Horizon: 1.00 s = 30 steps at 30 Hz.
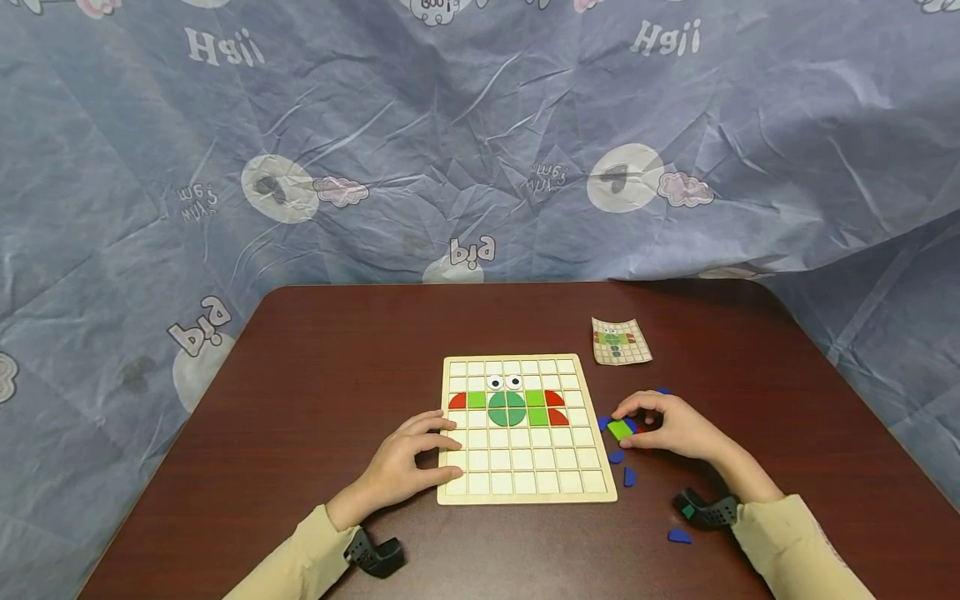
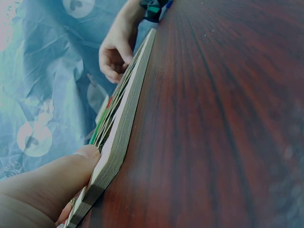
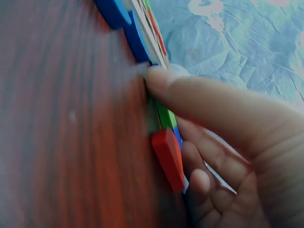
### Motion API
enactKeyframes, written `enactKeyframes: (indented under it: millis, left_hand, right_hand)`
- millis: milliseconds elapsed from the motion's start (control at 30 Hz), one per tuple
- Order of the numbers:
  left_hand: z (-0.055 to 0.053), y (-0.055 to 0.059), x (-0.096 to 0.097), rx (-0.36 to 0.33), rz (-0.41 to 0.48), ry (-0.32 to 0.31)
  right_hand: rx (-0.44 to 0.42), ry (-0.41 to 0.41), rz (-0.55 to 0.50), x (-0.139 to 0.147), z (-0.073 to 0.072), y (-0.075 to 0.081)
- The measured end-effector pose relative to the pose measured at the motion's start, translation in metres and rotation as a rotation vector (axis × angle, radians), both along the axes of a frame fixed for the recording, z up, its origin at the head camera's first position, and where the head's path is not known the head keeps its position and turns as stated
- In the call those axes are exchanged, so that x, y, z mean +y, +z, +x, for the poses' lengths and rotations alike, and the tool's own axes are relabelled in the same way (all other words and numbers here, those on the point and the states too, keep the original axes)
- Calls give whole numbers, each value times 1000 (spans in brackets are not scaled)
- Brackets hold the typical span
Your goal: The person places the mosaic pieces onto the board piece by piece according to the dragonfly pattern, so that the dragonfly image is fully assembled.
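Note:
A pale wooden grid board [image 1: 531, 482] lies on the table, bearing round googly eyes [image 1: 504, 382], a dark green circle of quarter pieces [image 1: 507, 409], light green squares and red quarter pieces. Along its left edge rests my left hand [image 1: 401, 462], fingers spread and fingertips over the rim; its thumb shows against the board's side in the left wrist view. Right of the board, my right hand [image 1: 671, 425] pinches a light green square tile [image 1: 619, 430] between thumb and forefinger, low among loose pieces. A red piece [image 3: 168, 159] lies beside that tile in the right wrist view.
Several blue pieces, including one beside the board [image 1: 629, 477] and one nearer the front [image 1: 679, 536], are scattered on the brown table [image 1: 337, 358]. A small pattern card [image 1: 621, 342] lies behind them. A patterned blue cloth [image 1: 450, 167] hangs behind the table.

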<state>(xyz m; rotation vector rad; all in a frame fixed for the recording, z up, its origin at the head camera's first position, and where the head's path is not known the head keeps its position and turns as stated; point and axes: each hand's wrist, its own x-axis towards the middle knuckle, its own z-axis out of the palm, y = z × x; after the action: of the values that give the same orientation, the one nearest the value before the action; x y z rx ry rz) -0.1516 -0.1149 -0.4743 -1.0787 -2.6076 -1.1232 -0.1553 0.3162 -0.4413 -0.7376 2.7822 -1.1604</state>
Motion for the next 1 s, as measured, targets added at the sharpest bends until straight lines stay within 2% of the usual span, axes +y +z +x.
enactKeyframes:
  millis: [200, 333, 500, 633, 800, 1000]
  left_hand:
    - [0, 0, 0, 2, -1, 3]
    - [0, 0, -1, -6, 0, 5]
    - [0, 0, 0, -7, -5, 7]
    - [0, 0, 1, -12, -7, 3]
    - [1, 1, 1, -16, 2, 4]
    - [1, 1, 1, -22, 0, 7]
  right_hand:
    - [-49, -61, 29, -14, 10, 28]
    - [-35, -95, 11, -15, 9, 31]
    - [-32, -78, -73, -2, -1, 14]
    - [-56, -100, -129, 9, -13, 4]
    - [-87, -101, -189, 0, -24, 15]
    - [-125, -58, -238, -31, -35, 37]
